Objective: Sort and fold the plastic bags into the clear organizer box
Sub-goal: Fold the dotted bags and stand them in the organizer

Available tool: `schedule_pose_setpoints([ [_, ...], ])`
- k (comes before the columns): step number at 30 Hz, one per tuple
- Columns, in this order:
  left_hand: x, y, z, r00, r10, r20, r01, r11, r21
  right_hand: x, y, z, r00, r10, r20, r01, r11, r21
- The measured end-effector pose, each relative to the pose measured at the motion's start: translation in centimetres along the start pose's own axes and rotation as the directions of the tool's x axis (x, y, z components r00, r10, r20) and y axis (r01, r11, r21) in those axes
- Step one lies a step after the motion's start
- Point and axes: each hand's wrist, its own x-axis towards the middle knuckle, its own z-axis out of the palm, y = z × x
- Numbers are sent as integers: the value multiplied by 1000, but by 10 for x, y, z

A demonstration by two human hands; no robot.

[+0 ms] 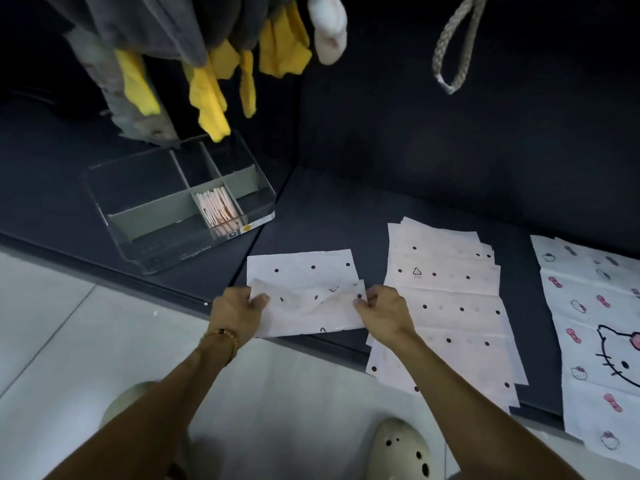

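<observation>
A white plastic bag with dark dots (304,292) lies partly folded on the dark shelf (311,220). My left hand (237,311) pinches its left edge and my right hand (382,311) pinches its right edge, with the near flap lifted over the rest. To the right lies a stack of flat dotted bags (446,306). Further right is a white bag printed with a cartoon cat and pink bows (595,334). The clear organizer box (145,251) stands at the left rear, and one of its compartments holds several folded pink-white bags (216,206).
Dark and yellow garments (207,88) hang over the box, and a rope loop (453,46) hangs at upper right. The shelf's front edge runs diagonally just below my hands. Pale tiled floor (69,341) and two light clogs (403,452) lie below.
</observation>
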Motion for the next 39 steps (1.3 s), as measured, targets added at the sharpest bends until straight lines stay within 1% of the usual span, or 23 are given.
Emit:
schedule_pose_setpoints([
  [4,5,6,3,996,-10,-85,20,994,110,10,-3,3,997,20,-71,-27,994,-102],
  [7,11,8,3,992,-31,-123,52,983,174,13,-7,6,990,-62,-127,32,974,-225],
  [9,16,8,3,992,-57,-116,80,976,204,13,-10,9,986,-96,-136,55,959,-277],
  [12,24,8,4,992,-85,-99,104,971,214,15,-12,10,988,-66,-136,31,969,-247],
  [15,23,8,2,992,-63,-113,91,961,260,18,-12,9,991,-38,-128,10,978,-209],
  [17,16,7,0,983,51,-177,15,935,353,18,-11,10,991,-31,-127,5,980,-196],
  [19,7,3,3,923,316,-218,-195,875,443,18,-10,11,990,-39,-139,10,979,-202],
  [20,2,0,7,871,458,-178,-336,820,464,18,-9,12,988,-42,-145,11,979,-206],
  [21,-3,-2,12,817,568,-96,-468,752,464,18,-9,12,988,-47,-150,14,977,-212],
  [22,-7,-6,18,771,637,2,-570,688,449,18,-8,13,987,-57,-152,22,975,-220],
  [24,-13,-15,27,716,681,154,-672,611,419,16,-7,13,985,-84,-150,46,970,-237],
  [25,-14,-20,30,700,691,179,-692,596,406,15,-7,12,985,-94,-143,58,969,-240],
  [27,-13,-26,33,689,705,169,-702,592,394,11,-10,11,985,-107,-138,66,959,-276],
  [28,-13,-27,34,691,705,159,-698,595,398,8,-11,10,976,-150,-161,85,931,-354],
  [29,-14,-27,34,694,703,154,-694,597,402,4,-12,11,945,-264,-192,146,868,-474],
  [30,-14,-26,35,697,701,152,-691,600,402,-2,-14,15,895,-409,-177,235,770,-594],
  [31,-15,-25,35,696,703,148,-692,601,399,-10,-19,23,832,-542,-116,346,672,-655],
  [32,-16,-25,35,689,710,144,-698,597,395,-18,-23,36,763,-646,-30,471,587,-659],
  [33,-17,-25,34,677,722,145,-709,585,394,-26,-26,52,706,-704,82,582,510,-633],
  [34,-18,-25,34,663,732,157,-722,569,394,-32,-26,68,698,-691,187,647,496,-579],
  [36,-20,-26,34,653,734,186,-734,554,393,-34,-18,87,739,-606,292,660,565,-496],
  [37,-19,-27,34,661,727,185,-728,561,394,-31,-13,87,760,-582,290,639,586,-499],
  [39,-17,-30,34,677,714,179,-715,581,389,-24,1,76,766,-587,262,616,554,-560],
])
